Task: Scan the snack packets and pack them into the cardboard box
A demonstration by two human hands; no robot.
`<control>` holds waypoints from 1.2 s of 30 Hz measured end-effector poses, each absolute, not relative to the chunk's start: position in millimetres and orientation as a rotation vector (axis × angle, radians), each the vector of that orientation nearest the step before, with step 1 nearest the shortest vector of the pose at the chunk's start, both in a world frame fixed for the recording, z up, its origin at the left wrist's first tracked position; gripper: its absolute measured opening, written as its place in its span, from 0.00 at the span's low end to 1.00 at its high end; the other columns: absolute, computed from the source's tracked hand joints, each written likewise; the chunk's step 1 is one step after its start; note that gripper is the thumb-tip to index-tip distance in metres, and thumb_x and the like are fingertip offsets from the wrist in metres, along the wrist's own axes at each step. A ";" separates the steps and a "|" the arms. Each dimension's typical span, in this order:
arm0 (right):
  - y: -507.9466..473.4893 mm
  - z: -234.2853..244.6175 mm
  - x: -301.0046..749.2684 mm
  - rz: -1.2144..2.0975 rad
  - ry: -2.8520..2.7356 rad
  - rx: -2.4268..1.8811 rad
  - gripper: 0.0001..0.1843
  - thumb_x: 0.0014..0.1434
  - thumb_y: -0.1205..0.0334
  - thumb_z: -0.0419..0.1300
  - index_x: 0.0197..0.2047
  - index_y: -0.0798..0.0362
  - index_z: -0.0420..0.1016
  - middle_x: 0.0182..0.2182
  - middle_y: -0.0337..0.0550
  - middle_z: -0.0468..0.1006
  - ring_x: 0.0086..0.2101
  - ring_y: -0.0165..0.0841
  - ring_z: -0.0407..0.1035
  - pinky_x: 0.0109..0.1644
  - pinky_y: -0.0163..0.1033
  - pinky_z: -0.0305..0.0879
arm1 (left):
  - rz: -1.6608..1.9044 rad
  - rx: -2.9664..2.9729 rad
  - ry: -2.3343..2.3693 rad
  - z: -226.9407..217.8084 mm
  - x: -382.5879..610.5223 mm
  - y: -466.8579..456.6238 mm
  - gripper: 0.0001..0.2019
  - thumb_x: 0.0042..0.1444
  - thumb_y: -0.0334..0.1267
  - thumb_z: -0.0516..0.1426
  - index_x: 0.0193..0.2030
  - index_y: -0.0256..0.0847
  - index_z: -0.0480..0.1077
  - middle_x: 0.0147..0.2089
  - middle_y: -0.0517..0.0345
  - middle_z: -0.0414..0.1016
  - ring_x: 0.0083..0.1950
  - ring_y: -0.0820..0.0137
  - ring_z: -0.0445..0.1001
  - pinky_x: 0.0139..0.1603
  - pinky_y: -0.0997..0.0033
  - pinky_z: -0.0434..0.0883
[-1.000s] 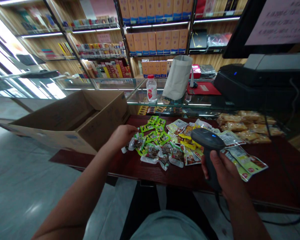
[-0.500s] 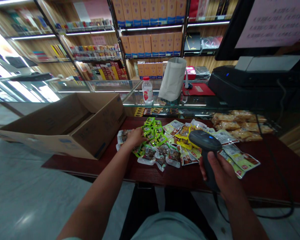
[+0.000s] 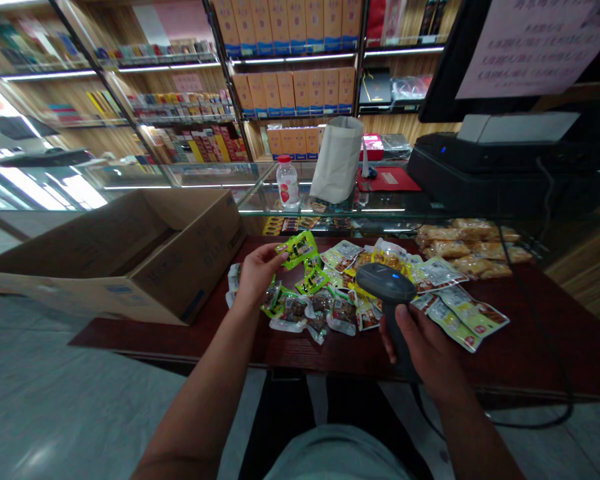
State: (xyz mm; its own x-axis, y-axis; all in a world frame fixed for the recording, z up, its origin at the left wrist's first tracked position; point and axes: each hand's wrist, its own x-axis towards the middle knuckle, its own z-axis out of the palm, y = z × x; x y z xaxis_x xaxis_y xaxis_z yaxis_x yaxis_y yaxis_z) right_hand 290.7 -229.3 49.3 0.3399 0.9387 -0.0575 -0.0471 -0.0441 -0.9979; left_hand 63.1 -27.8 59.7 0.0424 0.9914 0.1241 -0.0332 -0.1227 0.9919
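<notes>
My left hand [image 3: 256, 272] pinches green snack packets [image 3: 300, 248] by their left end, raised a little over the pile; how many are in the grip I cannot tell. More green packets [image 3: 312, 276] lie just below them. Clear vacuum packs of dark food [image 3: 294, 309] rest along the near side of the pile. My right hand [image 3: 425, 340] is wrapped round the handle of a black barcode scanner [image 3: 387, 287], whose head shows a small blue light. Beneath and beside the scanner are yellow packets and flat green-and-white pouches [image 3: 473, 312].
An open cardboard box [image 3: 180, 267] stands at the left. Bread packs [image 3: 460, 247] sit at the right, under a black printer-like machine [image 3: 505, 170]. A bottle [image 3: 287, 183] and a white paper bag [image 3: 337, 160] stand on the glass counter. The scanner's cable [image 3: 530, 424] loops at lower right.
My left hand has lifted green packets up from the pile, uncovering some tabletop. The scanner stays in my right hand and sits slightly further left in view, as the whole view has shifted.
</notes>
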 end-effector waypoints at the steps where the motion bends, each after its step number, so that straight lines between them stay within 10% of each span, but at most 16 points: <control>1: -230.1 52.6 288.2 1.004 -0.905 -1.365 0.26 0.63 0.33 0.57 0.29 0.47 0.71 0.19 0.37 0.71 0.20 0.34 0.65 0.24 0.38 0.64 | 1.283 1.278 1.083 62.8 64.8 -32.9 0.28 0.32 0.49 0.74 0.39 0.36 0.78 0.37 0.55 0.81 0.35 0.69 0.76 0.35 0.71 0.73; 36: -227.2 67.6 264.7 0.864 -1.091 -1.315 0.26 0.67 0.34 0.53 0.28 0.45 0.67 0.16 0.33 0.66 0.17 0.32 0.62 0.21 0.37 0.60 | 1.302 1.360 1.134 68.0 65.2 -47.1 0.16 0.40 0.43 0.69 0.35 0.35 0.81 0.27 0.56 0.77 0.25 0.73 0.70 0.28 0.74 0.67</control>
State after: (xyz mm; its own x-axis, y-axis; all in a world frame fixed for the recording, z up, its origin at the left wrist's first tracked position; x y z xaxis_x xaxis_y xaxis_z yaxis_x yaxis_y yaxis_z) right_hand 264.7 -227.2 67.6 0.2934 0.9481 0.1226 0.0988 0.0975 -0.9903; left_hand 65.2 -47.1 68.0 0.0211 0.9863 0.1634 0.0264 -0.1640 0.9861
